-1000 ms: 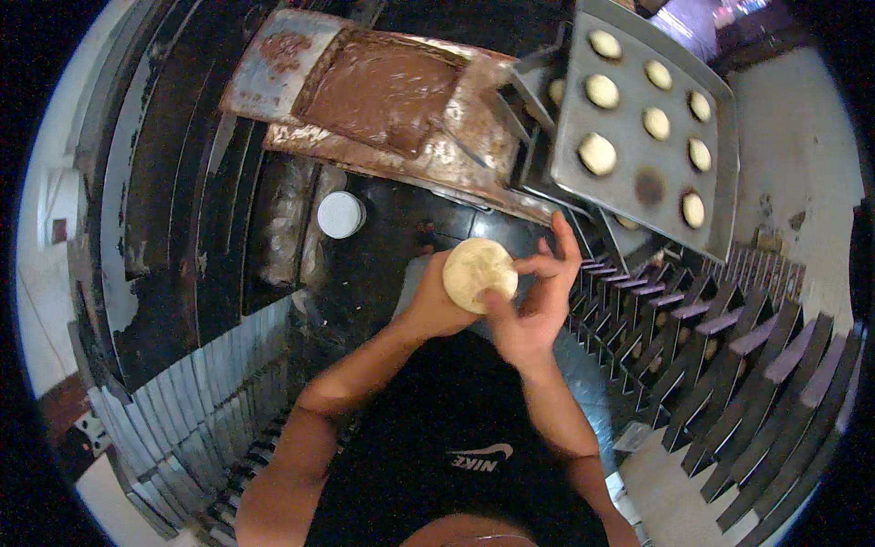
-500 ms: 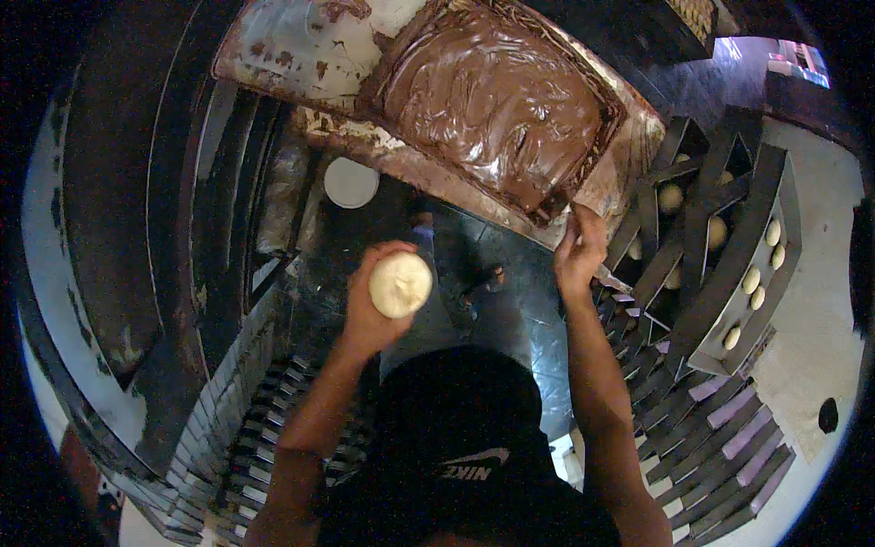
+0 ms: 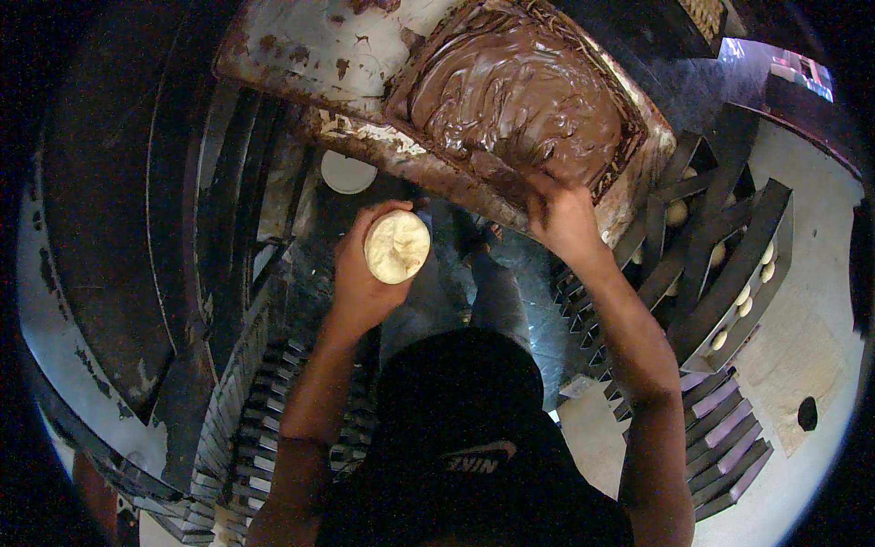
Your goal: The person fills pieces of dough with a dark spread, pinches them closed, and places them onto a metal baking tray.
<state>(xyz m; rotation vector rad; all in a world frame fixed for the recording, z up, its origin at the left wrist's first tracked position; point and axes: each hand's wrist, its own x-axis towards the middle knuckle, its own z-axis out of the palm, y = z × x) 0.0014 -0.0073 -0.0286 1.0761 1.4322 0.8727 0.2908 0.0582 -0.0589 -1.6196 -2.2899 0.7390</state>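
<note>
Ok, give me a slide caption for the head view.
Left hand holds a round, pale cream bun; right hand is at the near edge of glossy brown spread.

The worktop (image 3: 319, 50) (stained) bears glossy brown paste (image 3: 519, 100).

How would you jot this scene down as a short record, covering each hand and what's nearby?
Left hand: holds a pale yellow, round doughy piece
Right hand: at the near edge of the glossy brown spread; its grip unclear
Under spread: pale, flat, brown-smeared surface
Right side: small, pale, rounded pieces in a dark, straight-sided tray
</note>
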